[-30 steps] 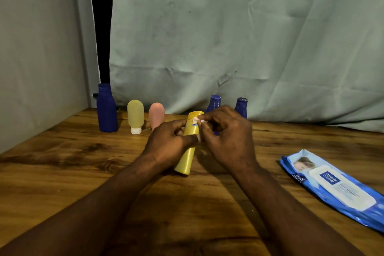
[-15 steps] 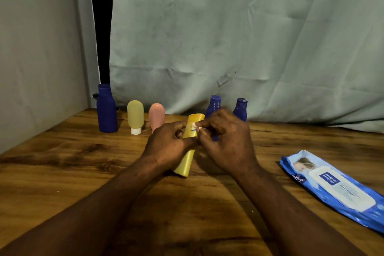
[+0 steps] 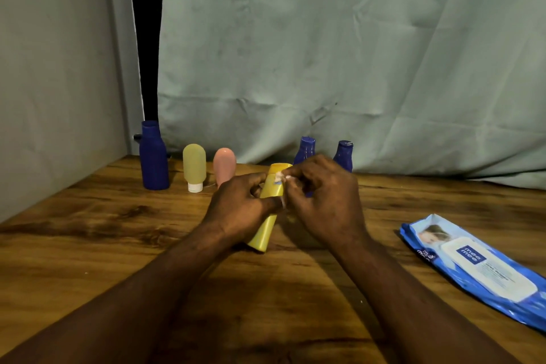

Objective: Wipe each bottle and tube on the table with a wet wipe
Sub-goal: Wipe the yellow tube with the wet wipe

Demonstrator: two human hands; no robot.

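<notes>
Biggest thing in view is the grey-green cloth backdrop (image 3: 354,53) hanging across the back, and below it the wooden table (image 3: 88,245) that everything sits on. Both my forearms reach in from the bottom and meet around the middle of the table.

Off to my right, lying flat and angled, is the blue wipes pack (image 3: 478,269), white label up, well apart from the rest.

At the back left corner stands the tall blue bottle (image 3: 153,159), upright. The yellow bottle (image 3: 264,230) is the one I've got: my left hand (image 3: 239,210) is wrapped round its middle, thumb across the front. It's tilted, top leaning away from me, bottom end down by the tabletop, though I can't tell if it actually touches.

Just right of the tall blue one is the yellowish tube (image 3: 194,164), standing on its white cap, and beside that the pink tube (image 3: 224,164), partly behind my left hand. Two small blue bottles poke up behind my right hand, the left small bottle (image 3: 305,149) and the right small bottle (image 3: 344,154), only their tops showing.

My right hand (image 3: 328,201) has its fingers curled, pinching a little scrunched wet wipe (image 3: 280,179) against the yellow bottle's upper part, near the top.
</notes>
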